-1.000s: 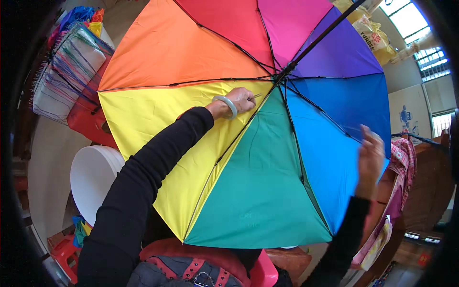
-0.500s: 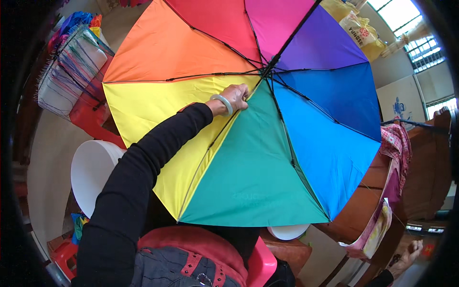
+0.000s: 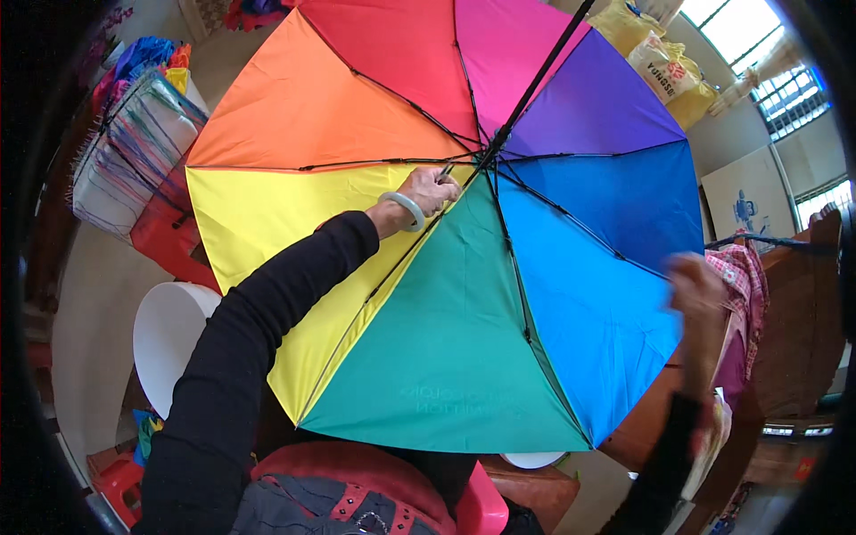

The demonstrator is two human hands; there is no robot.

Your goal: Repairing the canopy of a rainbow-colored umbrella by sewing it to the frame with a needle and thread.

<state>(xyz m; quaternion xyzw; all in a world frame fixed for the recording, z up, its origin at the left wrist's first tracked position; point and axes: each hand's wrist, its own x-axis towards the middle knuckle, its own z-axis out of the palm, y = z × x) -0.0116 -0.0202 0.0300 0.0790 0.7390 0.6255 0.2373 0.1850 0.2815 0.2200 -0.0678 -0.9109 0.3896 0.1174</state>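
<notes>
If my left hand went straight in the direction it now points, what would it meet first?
Probably the umbrella's hub, where the dark ribs meet, just beyond your left hand; depth is unclear here.

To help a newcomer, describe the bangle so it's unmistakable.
Find the big rainbow umbrella filling the middle. The left hand is over its yellow panel; between hand and black sleeve sits the bangle, a pale ring unlike the dark cloth beside it.
</notes>
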